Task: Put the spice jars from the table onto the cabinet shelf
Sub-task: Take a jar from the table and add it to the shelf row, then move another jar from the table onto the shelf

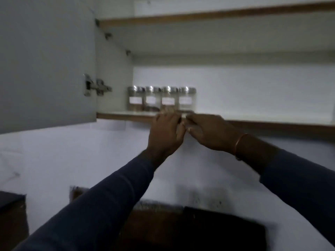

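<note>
Four clear glass spice jars with silver lids and white labels (168,101) stand upright, side by side, toward the left end of the white cabinet shelf with a wooden front edge (126,115). Just before them the left grip (165,131) and right grip (208,133) meet at that edge; blur hides whether they grasp anything. A thin orange bangle (239,145) circles the right wrist. The grey cabinet door (45,60) stands open at left.

No text you can read.
The white labels (168,101) on the four spice jars (187,100) just above your left hand (165,132) are too blurred.
</note>
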The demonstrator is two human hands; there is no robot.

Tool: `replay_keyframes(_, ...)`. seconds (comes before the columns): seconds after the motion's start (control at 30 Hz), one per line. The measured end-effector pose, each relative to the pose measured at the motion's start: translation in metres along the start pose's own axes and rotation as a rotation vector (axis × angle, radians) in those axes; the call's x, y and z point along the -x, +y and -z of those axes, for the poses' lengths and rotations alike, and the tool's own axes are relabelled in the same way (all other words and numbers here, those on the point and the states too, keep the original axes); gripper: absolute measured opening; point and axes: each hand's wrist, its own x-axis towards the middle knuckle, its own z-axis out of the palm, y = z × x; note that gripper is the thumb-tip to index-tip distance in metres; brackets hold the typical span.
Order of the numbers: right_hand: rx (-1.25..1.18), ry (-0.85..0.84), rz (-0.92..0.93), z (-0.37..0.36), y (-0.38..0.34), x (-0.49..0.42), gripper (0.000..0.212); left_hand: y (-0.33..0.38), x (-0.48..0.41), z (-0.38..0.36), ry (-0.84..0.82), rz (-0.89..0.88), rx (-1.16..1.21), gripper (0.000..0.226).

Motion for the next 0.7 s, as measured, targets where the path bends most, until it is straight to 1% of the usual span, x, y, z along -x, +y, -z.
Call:
replay_keyframes(0.03, 0.046, 0.02, 0.05, -0.006, 0.002, 0.035, 0.039, 0.015, 0.024, -0.005, -0.008, -0.005, 0.107, 0.021)
replay_keyframes(0.07, 0.042, 0.015, 0.103, -0.015, 0.004, 0.064, 0.043, 0.029, 0.048, -0.009, -0.043, 0.011, 0.193, 0.024)
replay_keyframes(0.1, -0.021, -0.036, 0.096, -0.026, 0.004, 0.095, 0.042, 0.046, 0.076, -0.012, -0.123, 0.038, 0.282, 0.027)
replay_keyframes(0.17, -0.159, -0.209, -0.019, -0.06, 0.01, 0.17, 0.042, 0.085, 0.145, -0.026, -0.332, 0.073, 0.407, 0.033)
replay_keyframes(0.3, -0.321, -0.607, -0.27, -0.134, 0.024, 0.319, 0.048, 0.158, 0.284, -0.059, -0.744, 0.227, 0.519, 0.032)
replay_keyframes(0.33, -0.373, -0.674, -0.335, -0.152, 0.027, 0.352, 0.049, 0.173, 0.312, -0.068, -0.843, 0.274, 0.542, 0.033)
replay_keyframes(0.37, -0.423, -0.748, -0.432, -0.165, 0.029, 0.387, 0.044, 0.191, 0.341, -0.074, -0.932, 0.305, 0.562, 0.033)
replay_keyframes(0.4, -0.424, -0.786, -0.514, -0.18, 0.034, 0.418, 0.042, 0.205, 0.362, -0.079, -1.002, 0.335, 0.575, 0.033)
replay_keyframes(0.43, -0.397, -0.825, -0.584, -0.194, 0.042, 0.447, 0.05, 0.219, 0.38, -0.081, -1.07, 0.359, 0.582, 0.033)
replay_keyframes(0.5, -0.324, -0.932, -0.666, -0.212, 0.052, 0.495, 0.08, 0.243, 0.409, -0.086, -1.152, 0.365, 0.619, 0.032)
replay_keyframes(0.57, -0.347, -0.978, -0.688, -0.225, 0.058, 0.524, 0.096, 0.26, 0.43, -0.091, -1.182, 0.39, 0.644, 0.03)
replay_keyframes(0.63, -0.416, -0.967, -0.721, -0.233, 0.06, 0.534, 0.101, 0.267, 0.444, -0.092, -1.183, 0.412, 0.612, 0.029)
replay_keyframes(0.7, -0.47, -0.882, -0.76, -0.242, 0.06, 0.536, 0.097, 0.267, 0.449, -0.088, -1.223, 0.442, 0.615, 0.029)
